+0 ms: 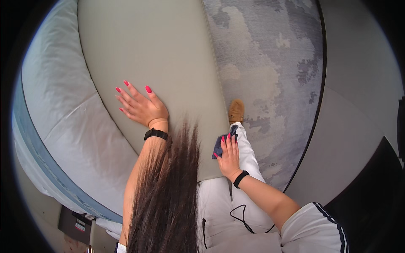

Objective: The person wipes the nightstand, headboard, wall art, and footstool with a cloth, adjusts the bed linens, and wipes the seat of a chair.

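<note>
A long bench seat [152, 41], smooth and beige with a stitched edge, stretches ahead of me. Palm down on its surface, fingers spread, rests my left hand [144, 109]; it holds nothing. Near the right-hand edge of the seat, my right hand [229, 158] presses a dark blue cloth [217, 149] under its fingers. Part of the cloth hangs over the edge beside my leg, and the palm hides some of it. Long dark hair [167, 189] falls between my arms and covers part of the left forearm.
Along the left runs a bed with a white cover [60, 91] and a blue band [41, 136]. A patterned grey carpet [265, 63] lies right of the seat, bordered by a plain pale floor [351, 126]. My brown shoe [236, 110] stands beside the seat. A dark cord [243, 218] hangs across my trousers.
</note>
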{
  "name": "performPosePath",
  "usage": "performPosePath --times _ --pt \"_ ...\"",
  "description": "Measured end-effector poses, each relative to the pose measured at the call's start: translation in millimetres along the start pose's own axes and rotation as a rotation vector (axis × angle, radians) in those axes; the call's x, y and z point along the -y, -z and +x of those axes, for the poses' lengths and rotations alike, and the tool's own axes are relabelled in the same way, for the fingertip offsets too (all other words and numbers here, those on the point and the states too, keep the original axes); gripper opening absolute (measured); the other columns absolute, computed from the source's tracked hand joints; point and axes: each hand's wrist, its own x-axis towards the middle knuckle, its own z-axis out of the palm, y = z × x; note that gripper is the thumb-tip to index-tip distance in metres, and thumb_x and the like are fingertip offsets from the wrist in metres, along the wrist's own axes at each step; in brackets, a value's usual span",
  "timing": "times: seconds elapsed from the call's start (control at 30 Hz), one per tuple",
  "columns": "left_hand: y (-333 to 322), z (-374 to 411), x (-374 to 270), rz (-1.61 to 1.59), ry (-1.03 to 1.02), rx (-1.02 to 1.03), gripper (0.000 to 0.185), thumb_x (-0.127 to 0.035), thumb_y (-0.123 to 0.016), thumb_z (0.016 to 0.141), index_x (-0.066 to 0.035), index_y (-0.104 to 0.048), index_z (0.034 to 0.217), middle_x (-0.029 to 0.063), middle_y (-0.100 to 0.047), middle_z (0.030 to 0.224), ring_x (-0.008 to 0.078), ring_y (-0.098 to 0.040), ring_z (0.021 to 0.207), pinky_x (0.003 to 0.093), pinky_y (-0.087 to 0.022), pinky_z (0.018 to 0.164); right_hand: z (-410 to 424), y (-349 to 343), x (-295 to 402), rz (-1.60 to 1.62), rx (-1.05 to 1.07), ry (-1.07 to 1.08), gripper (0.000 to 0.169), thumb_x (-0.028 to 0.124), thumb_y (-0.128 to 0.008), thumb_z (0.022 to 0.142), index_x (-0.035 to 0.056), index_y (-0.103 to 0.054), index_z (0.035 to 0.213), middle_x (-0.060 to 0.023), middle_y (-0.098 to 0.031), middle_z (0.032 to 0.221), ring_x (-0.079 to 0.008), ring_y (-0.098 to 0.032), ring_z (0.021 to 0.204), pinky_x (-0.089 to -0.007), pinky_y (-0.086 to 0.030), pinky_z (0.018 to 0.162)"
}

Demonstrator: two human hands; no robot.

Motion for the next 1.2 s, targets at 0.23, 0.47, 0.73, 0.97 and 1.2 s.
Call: performPosePath --times 0.23,0.47,0.73,0.97,1.2 --pt "-0.8 -0.9 1.1 -0.011 0.004 -0.002 0.064 -0.051 -0.03 0.101 -0.017 -0.026 0.155 0.0112 -0.021 0.162 0.0311 -0.015 0.15 0.0523 -0.008 0.12 82.9 25.1 11.7 -0.097 -0.121 0.225 0.078 0.02 -0.072 0.079 0.0063 -0.038 0.148 -0.0125 -0.035 0.155 -0.0359 -0.03 0.143 -0.0526 -0.026 0.116" --pt "-1.5 -1.9 4.2 -0.019 0.006 -0.009 0.064 -0.048 -0.033 0.1 -0.016 -0.028 0.155 0.0121 -0.022 0.161 0.0332 -0.017 0.149 0.0535 -0.01 0.119 275.1 95.8 74.1 -0.252 -0.31 0.427 0.07 0.029 -0.06 0.091 0.0098 -0.032 0.152 -0.0081 -0.031 0.158 -0.0296 -0.027 0.146 -0.049 -0.022 0.119" --pt "2.0 2.2 -0.8 -0.03 -0.004 -0.003 0.064 -0.046 -0.036 0.1 -0.016 -0.028 0.155 0.0124 -0.022 0.161 0.0346 -0.018 0.148 0.0548 -0.012 0.118 388.5 135.5 108.5 -0.307 -0.387 0.528 0.062 0.029 -0.054 0.095 0.0047 -0.037 0.149 -0.0162 -0.031 0.157 -0.0325 -0.027 0.146 -0.0475 -0.02 0.117" --pt "2.4 1.2 4.8 -0.011 0.006 0.019 0.064 -0.044 -0.037 0.1 -0.015 -0.025 0.156 0.0126 -0.019 0.162 0.0357 -0.016 0.149 0.056 -0.013 0.117 236.1 77.7 89.6 -0.324 -0.144 0.436 0.067 0.031 -0.062 0.088 0.0129 -0.04 0.148 -0.0037 -0.038 0.155 -0.0214 -0.032 0.145 -0.0481 -0.021 0.116" --pt "3.6 1.9 6.6 -0.025 -0.001 0.032 0.065 -0.045 -0.037 0.099 -0.015 -0.024 0.155 0.013 -0.019 0.162 0.0356 -0.016 0.149 0.0567 -0.015 0.116 71.5 25.9 27.6 -0.361 0.05 0.369 0.068 0.033 -0.067 0.081 0.0145 -0.046 0.144 -0.0033 -0.042 0.151 -0.0227 -0.034 0.141 -0.0503 -0.022 0.114"
